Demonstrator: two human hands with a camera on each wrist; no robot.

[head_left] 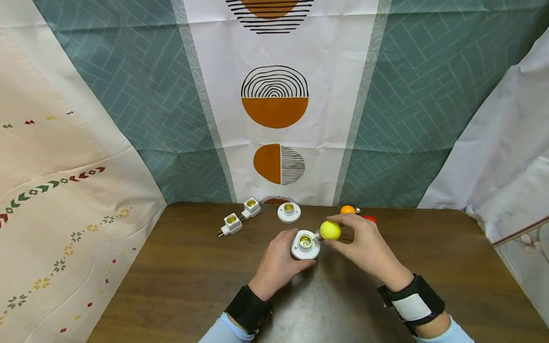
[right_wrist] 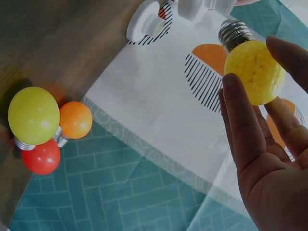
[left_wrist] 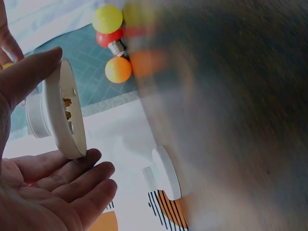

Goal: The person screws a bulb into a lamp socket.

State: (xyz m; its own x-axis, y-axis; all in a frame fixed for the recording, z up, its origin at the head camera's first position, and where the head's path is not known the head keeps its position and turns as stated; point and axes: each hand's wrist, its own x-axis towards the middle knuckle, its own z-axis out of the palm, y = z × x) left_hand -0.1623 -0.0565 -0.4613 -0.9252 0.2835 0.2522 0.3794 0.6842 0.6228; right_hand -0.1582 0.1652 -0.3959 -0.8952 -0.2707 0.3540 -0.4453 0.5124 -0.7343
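My left hand [head_left: 280, 257] grips a round white lamp holder [head_left: 305, 245] between thumb and fingers. Its brass-coloured socket faces up toward the head camera. From the left wrist view, the holder's open underside [left_wrist: 72, 110] with brass terminals shows, raised off the table. A yellow light bulb [head_left: 330, 230] is pinched between the thumb and fingertips of my right hand [head_left: 364, 243]. The bulb lies sideways, its silver screw base [right_wrist: 235, 34] pointing left toward the holder, right beside the socket rim in the head view.
Another white lamp holder [head_left: 289, 213] stands at the table's back edge. Left of it are two white plug-in sockets [head_left: 232, 224] with prongs. Behind my right hand lie an orange bulb [head_left: 348, 209], a red bulb [head_left: 370, 219] and a larger yellow bulb [right_wrist: 33, 115]. Patterned cloth [head_left: 197, 181] hangs behind the table.
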